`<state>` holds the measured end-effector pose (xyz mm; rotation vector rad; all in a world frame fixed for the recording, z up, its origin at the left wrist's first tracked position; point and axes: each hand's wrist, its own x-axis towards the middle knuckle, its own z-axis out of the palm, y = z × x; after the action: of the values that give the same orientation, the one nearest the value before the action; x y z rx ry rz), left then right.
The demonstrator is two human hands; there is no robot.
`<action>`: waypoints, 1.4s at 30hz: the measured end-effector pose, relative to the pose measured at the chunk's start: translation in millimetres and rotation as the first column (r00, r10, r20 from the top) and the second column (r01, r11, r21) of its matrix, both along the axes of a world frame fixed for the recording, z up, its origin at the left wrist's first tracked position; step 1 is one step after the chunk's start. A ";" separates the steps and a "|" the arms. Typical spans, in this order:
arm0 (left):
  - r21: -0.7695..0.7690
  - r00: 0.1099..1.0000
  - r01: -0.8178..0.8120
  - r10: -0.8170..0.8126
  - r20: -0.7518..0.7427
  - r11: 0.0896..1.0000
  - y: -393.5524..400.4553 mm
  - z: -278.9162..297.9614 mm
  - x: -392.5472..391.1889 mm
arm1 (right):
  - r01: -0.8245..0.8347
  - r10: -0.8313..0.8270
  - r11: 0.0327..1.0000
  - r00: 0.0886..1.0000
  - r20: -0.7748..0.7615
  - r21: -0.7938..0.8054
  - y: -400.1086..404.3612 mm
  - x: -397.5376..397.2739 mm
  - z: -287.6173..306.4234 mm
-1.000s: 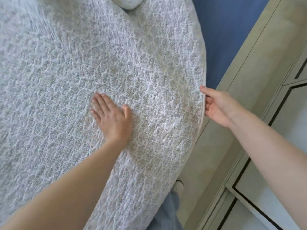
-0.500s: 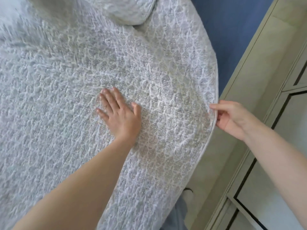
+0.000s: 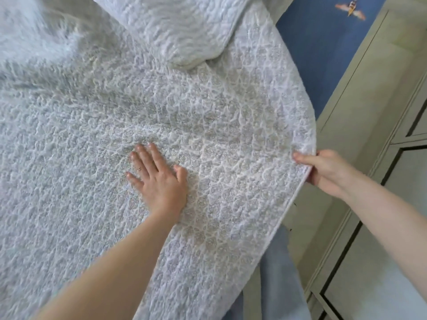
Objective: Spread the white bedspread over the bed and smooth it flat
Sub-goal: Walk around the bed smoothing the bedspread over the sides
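Observation:
The white quilted bedspread (image 3: 97,139) covers most of the view, lying over the bed, with a few ridges near its middle. My left hand (image 3: 159,176) presses flat on it with straight fingers. At the cloth's right hem, my right hand (image 3: 323,169) pinches the edge, thumb on top and fingers curled under, holding it a little off the bed's side. A pillow in the same quilted cloth (image 3: 182,26) lies at the top.
A blue rug (image 3: 321,54) with an insect print lies beyond the bed on the right. Pale floor (image 3: 360,105) runs beside it, and a light cabinet with dark lines (image 3: 392,262) stands at the right edge. My trouser leg (image 3: 279,285) is below.
The view has moved up the bed, bringing the pillow in. My right hand has gone from an open reach at the hem to pinching it. My left hand stays flat on the cloth.

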<state>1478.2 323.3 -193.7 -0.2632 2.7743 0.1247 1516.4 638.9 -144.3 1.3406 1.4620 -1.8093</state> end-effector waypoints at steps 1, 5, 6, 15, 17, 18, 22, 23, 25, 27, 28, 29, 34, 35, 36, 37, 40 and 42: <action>0.019 1.000 -0.017 0.017 0.003 1.000 3.0 0.6 -3.0 | -0.009 0.009 0.999 1.000 -0.004 -0.039 3.8 -10.8 3.7; 0.020 0.990 -0.138 0.138 -0.016 0.990 24.9 -0.8 -18.5 | -0.001 -0.024 0.973 0.994 -0.103 -0.232 12.0 -60.8 24.2; 0.014 0.986 -0.163 0.163 -0.018 0.987 34.3 -1.3 -23.5 | -0.029 0.004 0.976 0.993 -0.116 -0.218 10.8 -72.7 26.3; 0.042 0.978 -0.209 0.210 -0.010 0.977 103.5 -2.4 -56.0 | 0.003 -0.009 0.995 0.998 -0.056 -0.101 74.6 -55.4 4.4; 0.032 0.973 -0.232 0.232 -0.011 0.972 109.8 -3.0 -61.9 | 0.000 -0.005 0.993 0.999 -0.042 -0.121 73.3 -67.6 1.9; 0.033 0.969 -0.245 0.245 -0.015 0.969 113.9 -3.6 -65.8 | 0.006 -0.014 0.994 0.998 -0.068 -0.111 73.0 -77.5 3.6; -0.010 0.969 -0.243 0.243 -0.049 0.970 128.9 -7.6 -74.4 | 0.028 -0.053 0.990 0.983 -0.177 -0.140 70.4 -119.2 13.6; -0.019 0.967 -0.249 0.248 -0.056 0.968 130.6 -9.1 -74.8 | 0.026 -0.048 0.993 0.981 -0.188 -0.117 69.9 -127.6 16.6; -0.030 0.967 -0.252 0.250 -0.056 0.967 129.4 -10.3 -74.2 | 0.024 -0.025 1.000 0.961 -0.275 -0.007 78.1 -134.6 22.3; -0.007 0.969 -0.242 0.242 -0.041 0.970 129.7 -7.9 -74.5 | 0.073 -0.035 0.993 0.935 -0.353 0.094 100.6 -122.8 27.1; 0.005 0.972 -0.233 0.233 -0.040 0.972 132.6 -6.7 -77.2 | 0.095 -0.043 0.986 0.937 -0.347 0.137 113.4 -112.3 24.3; 0.012 0.972 -0.230 0.231 -0.040 0.973 136.3 -5.2 -79.8 | 0.082 -0.029 0.984 0.952 -0.304 0.161 121.5 -100.2 19.9; 0.022 0.975 -0.217 0.218 -0.041 0.976 160.9 -3.0 -100.4 | 0.104 -0.100 0.994 0.988 -0.117 0.029 125.5 -114.8 -5.8; 0.020 0.975 -0.219 0.219 -0.043 0.976 166.5 -3.1 -106.2 | 0.130 -0.130 0.992 0.983 -0.127 -0.008 125.7 -127.9 -2.8; 0.022 0.973 -0.225 0.225 -0.044 0.974 175.0 -3.1 -114.2 | 0.144 -0.153 0.987 0.978 -0.145 -0.066 127.9 -142.3 1.9; 0.026 0.967 -0.249 0.250 -0.043 0.968 184.2 -3.5 -122.4 | 0.133 -0.154 0.983 0.974 -0.169 -0.128 127.6 -156.5 9.1; 0.007 0.924 -0.380 0.380 -0.046 0.925 208.1 -2.9 -138.4 | 0.106 -0.135 0.987 0.959 -0.250 -0.123 118.5 -183.3 25.2; -0.020 0.917 -0.395 0.393 -0.066 0.918 215.3 -7.1 -140.1 | 0.186 -0.173 0.982 0.912 -0.372 -0.001 129.7 -180.6 28.1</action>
<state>1338.1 538.7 -200.8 -0.8410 2.7461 0.1895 1335.8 768.7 -116.3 1.2294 1.6048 -2.2658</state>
